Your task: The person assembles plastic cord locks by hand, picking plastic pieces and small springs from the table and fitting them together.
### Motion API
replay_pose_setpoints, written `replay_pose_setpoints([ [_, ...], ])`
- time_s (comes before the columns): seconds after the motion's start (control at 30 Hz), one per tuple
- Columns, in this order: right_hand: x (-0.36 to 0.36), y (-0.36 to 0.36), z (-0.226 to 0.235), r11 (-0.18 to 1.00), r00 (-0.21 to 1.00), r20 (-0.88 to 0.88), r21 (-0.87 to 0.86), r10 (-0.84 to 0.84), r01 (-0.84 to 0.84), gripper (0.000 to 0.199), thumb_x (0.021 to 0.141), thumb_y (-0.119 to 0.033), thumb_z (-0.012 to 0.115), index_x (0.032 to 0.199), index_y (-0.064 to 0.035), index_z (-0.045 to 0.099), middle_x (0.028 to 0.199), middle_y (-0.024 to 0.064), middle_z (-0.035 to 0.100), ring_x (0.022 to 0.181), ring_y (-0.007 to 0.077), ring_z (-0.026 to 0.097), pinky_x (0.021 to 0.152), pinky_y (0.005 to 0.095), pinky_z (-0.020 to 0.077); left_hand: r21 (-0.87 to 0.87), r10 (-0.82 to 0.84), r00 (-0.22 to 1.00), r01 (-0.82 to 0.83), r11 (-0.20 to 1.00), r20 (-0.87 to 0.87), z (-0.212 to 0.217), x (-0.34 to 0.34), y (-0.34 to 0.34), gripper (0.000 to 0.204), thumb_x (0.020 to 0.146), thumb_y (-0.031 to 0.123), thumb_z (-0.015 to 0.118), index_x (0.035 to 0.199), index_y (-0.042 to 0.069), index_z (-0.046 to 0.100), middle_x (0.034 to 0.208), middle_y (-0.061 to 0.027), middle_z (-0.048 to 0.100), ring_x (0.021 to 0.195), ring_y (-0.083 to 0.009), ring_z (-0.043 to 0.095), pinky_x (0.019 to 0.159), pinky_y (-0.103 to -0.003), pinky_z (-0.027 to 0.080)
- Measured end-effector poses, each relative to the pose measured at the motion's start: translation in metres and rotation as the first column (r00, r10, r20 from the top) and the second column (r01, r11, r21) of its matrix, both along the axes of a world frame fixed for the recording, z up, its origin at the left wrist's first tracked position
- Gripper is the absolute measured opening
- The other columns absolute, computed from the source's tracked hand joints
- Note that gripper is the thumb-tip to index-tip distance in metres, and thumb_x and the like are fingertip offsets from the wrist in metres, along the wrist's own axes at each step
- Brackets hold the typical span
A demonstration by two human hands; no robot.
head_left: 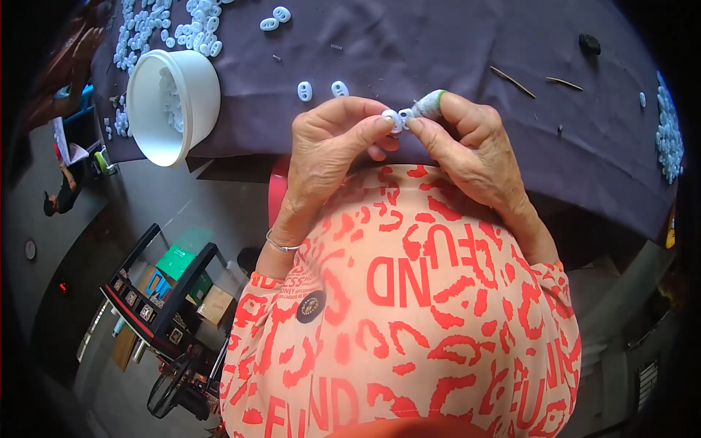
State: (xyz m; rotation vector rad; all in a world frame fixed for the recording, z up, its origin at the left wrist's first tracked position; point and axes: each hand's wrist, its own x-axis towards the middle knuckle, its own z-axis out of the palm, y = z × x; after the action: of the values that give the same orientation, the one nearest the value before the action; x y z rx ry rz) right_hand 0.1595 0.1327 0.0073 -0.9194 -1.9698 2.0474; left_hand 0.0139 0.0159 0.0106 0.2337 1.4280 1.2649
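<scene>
Just above the table's near edge, my left hand pinches a small white oval two-hole cord lock piece between thumb and fingers. My right hand has thumb and forefinger closed on another white cord lock piece, right beside the first. Whether the two pieces touch is too small to tell. A pale wrap with a green edge covers the tip of my right forefinger. Two more cord lock pieces, one left and one right, lie on the dark cloth beyond my left hand.
A white tub with pale pieces inside stands at the left edge. Piles of cord lock pieces lie far left and far right. Two thin sticks, a dark lump and small springs are on the cloth.
</scene>
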Motion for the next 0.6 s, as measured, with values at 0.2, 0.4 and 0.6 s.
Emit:
replay_pose_setpoints([
  [0.2, -0.0002, -0.0008, -0.006, 0.997, 0.999, -0.026, 0.068, 0.039, -0.037, 0.014, 0.088, -0.011, 0.057, 0.081, 0.0011, 0.058, 0.057, -0.0027, 0.047, 0.053, 0.0027, 0.038, 0.046, 0.0217, 0.0303, -0.023, 0.004, 1.0, -0.005, 1.0, -0.03, 0.0013, 0.0026, -0.0008, 0.015, 0.083, 0.009, 0.065, 0.095, -0.001, 0.064, 0.083, -0.0082, 0.066, 0.072, -0.0122, 0.065, 0.06, -0.02, 0.05],
  [0.4, -0.0011, -0.0004, -0.0049, 0.995, 0.999, -0.013, 0.086, 0.043, -0.042, 0.013, 0.087, -0.009, 0.058, 0.079, 0.0013, 0.058, 0.055, -0.0027, 0.046, 0.052, 0.0031, 0.038, 0.045, 0.0224, 0.0297, -0.025, 0.01, 0.999, -0.011, 1.0, -0.04, 0.0015, 0.0059, -0.002, 0.015, 0.084, 0.009, 0.064, 0.095, -0.001, 0.064, 0.081, -0.0071, 0.066, 0.071, -0.011, 0.064, 0.06, -0.02, 0.05],
  [0.6, -0.0018, -0.0013, -0.0059, 0.997, 0.998, -0.047, 0.069, 0.043, -0.04, 0.012, 0.086, -0.008, 0.058, 0.078, 0.0013, 0.057, 0.055, -0.0023, 0.046, 0.051, 0.0034, 0.037, 0.045, 0.023, 0.0307, -0.009, 0.028, 0.997, -0.029, 1.0, -0.071, 0.0006, 0.0078, -0.0029, 0.015, 0.084, 0.009, 0.065, 0.095, -0.001, 0.063, 0.08, -0.0068, 0.066, 0.069, -0.0101, 0.063, 0.06, -0.02, 0.05],
])
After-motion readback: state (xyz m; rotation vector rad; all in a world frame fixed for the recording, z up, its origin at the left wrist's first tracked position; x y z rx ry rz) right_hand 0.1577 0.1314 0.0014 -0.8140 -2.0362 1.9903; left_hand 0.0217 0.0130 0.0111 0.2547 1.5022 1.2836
